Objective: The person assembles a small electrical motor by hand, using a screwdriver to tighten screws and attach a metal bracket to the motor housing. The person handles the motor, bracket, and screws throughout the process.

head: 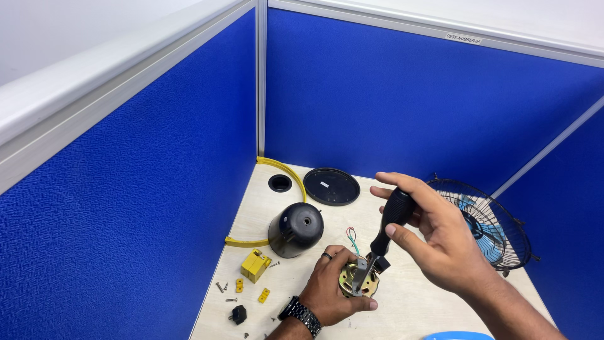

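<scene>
Head view: fan motor is pinned to the pale desk by the left hand, fingers curled around it; black screwdriver is gripped by the closed right hand, tip on the motor. Shaft best kept upright, motor held firm. Left of motor: black housing, yellow parts, loose screws. Right of motor: fan guard. Blue partitions stand behind.

Head-worn view, down onto desk

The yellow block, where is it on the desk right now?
In the head view the yellow block sits on the desk's left side, just below-left of the black motor housing and left of the left hand, with loose screws nearby.
</scene>
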